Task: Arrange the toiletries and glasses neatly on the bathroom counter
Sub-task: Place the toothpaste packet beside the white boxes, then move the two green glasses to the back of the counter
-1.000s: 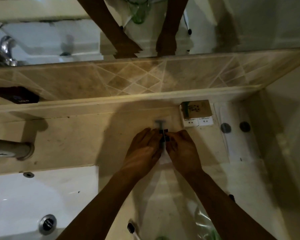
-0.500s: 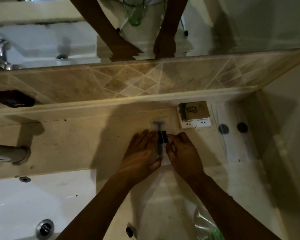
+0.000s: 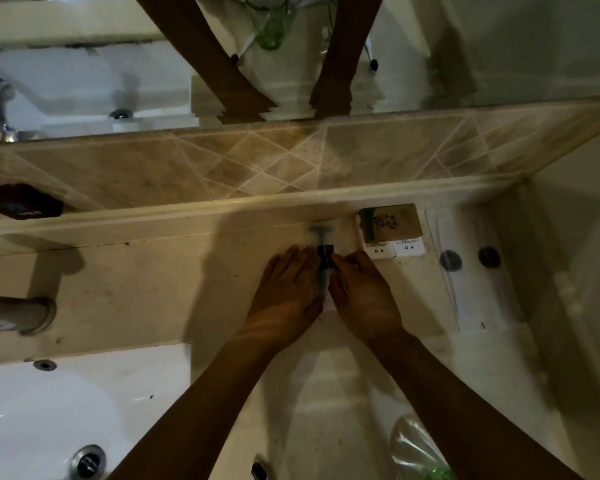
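Both my hands are on the bench [image 3: 125, 299], w/ a disposable razor [image 3: 323, 258] in a clear wrapper lying flat between them. Its long axis runs front to back: T-shaped head pointing away from me at the back ledge, handle coming toward me, dark band approx. mid-length. It's blurry, so no finer detail.

My left hand [image 3: 284, 299] lies flat beside the razor's left edge, fingers [image 3: 291, 261] straight and together, touching the wrapper. My right hand [image 3: 364, 299] is on the other side, fingers [image 3: 347, 266] curled in and pinching the wrapper right by the dark band.

Just right of the razor, against the ledge: a brown card packet [image 3: 390, 223] on top of two small white boxes [image 3: 394, 250]. Further right, a long clear packet [image 3: 478, 271] w/ two dark round caps, also lying front to back. White sink [image 3: 49, 410] at my left, faucet pipe [image 3: 14, 315] above it. A clear green-tinted glass [image 3: 416, 452] sits near my right forearm at the bench's front.
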Available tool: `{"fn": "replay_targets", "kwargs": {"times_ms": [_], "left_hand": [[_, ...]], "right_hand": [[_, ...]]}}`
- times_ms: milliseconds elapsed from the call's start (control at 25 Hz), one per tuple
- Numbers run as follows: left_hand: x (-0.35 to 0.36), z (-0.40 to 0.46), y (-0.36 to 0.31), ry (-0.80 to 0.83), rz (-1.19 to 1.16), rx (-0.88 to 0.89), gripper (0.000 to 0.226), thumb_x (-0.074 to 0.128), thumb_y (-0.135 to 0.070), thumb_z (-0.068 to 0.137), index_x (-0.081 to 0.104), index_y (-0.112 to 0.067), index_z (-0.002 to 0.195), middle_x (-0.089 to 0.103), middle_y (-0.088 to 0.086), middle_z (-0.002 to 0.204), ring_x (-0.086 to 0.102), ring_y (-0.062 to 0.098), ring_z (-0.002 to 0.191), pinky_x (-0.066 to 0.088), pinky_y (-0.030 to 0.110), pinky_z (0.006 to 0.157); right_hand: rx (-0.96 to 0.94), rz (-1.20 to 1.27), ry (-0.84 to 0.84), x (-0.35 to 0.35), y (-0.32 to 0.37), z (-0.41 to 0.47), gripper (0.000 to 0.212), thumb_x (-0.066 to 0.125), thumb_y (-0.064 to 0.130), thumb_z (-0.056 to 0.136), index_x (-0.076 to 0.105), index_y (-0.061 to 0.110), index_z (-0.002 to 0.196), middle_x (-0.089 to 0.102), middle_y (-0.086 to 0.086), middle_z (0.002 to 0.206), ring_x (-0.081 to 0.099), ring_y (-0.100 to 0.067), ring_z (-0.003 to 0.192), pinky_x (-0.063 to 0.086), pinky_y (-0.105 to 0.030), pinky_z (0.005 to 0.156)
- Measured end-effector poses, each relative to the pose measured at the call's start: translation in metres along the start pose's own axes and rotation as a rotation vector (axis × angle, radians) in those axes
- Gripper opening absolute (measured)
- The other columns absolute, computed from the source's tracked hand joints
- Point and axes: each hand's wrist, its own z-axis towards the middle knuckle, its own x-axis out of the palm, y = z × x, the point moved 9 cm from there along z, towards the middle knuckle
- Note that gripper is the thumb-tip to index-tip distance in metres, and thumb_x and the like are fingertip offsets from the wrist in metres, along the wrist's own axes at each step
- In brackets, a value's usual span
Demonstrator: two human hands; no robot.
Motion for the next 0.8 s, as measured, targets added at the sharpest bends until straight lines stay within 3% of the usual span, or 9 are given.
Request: {"fn": "replay_targets", "kwargs": {"times_ms": [200,400,480,560,680,800], "left_hand": [[-0.003,0.004,0.002,0.006,-0.038,-0.014,0.07,0.046,-0.043,0.099,0.015,-0.019,0.157,0.014,0.002,0.166,0.003,0.02,0.153,-0.001,0.041,0.124],[-0.011,-0.007,-0.001,-0.009,-0.13,-0.041,0.074,0.049,-0.042,0.099,0.011,-0.017,0.157,0.006,0.004,0.166,-0.002,0.019,0.153,-0.008,0.029,0.121],[-0.014,-0.019,-0.001,-0.037,-0.184,-0.073,0.07,0.052,-0.04,0.098,0.02,-0.017,0.156,0.012,0.006,0.165,0.005,0.022,0.152,0.001,0.029,0.121],[-0.018,-0.037,0.0,-0.096,-0.199,-0.104,0.061,0.058,-0.034,0.095,0.037,-0.013,0.149,0.032,0.012,0.157,0.025,0.029,0.146,0.023,0.036,0.12],[-0.019,-0.071,0.006,-0.165,-0.258,-0.174,0.04,0.061,-0.023,0.093,0.058,-0.011,0.131,0.057,0.011,0.129,0.051,0.026,0.12,0.041,0.032,0.1],[-0.009,-0.119,0.008,-0.155,-0.334,-0.207,0.021,0.061,-0.019,0.092,0.067,-0.016,0.112,0.063,0.001,0.103,0.059,0.016,0.091,0.049,0.029,0.082]], "right_hand": [[0.025,-0.003,0.021,0.004,-0.002,0.004,0.039,0.05,0.022,0.099,0.055,0.017,0.137,0.055,-0.006,0.12,0.058,-0.02,0.098,0.05,-0.029,0.088],[0.037,0.056,-0.025,-0.003,0.001,-0.002,0.035,0.054,0.02,0.097,0.059,0.012,0.131,0.057,-0.007,0.116,0.059,-0.02,0.091,0.054,-0.034,0.082],[0.028,0.073,-0.051,-0.011,0.006,-0.012,0.034,0.057,0.019,0.095,0.06,0.013,0.128,0.058,-0.007,0.116,0.06,-0.018,0.087,0.05,-0.027,0.079],[0.056,0.11,-0.034,-0.017,0.008,-0.025,0.031,0.059,0.019,0.093,0.063,0.017,0.124,0.057,0.0,0.114,0.056,-0.009,0.085,0.043,-0.02,0.079],[0.088,0.125,0.096,-0.017,0.01,-0.055,0.024,0.06,0.019,0.091,0.068,0.023,0.113,0.058,0.008,0.105,0.054,-0.002,0.079,0.043,-0.017,0.078],[0.064,0.137,0.233,-0.017,0.013,-0.099,0.016,0.061,0.018,0.091,0.07,0.025,0.103,0.061,0.011,0.095,0.057,-0.002,0.074,0.042,-0.018,0.074]]}}
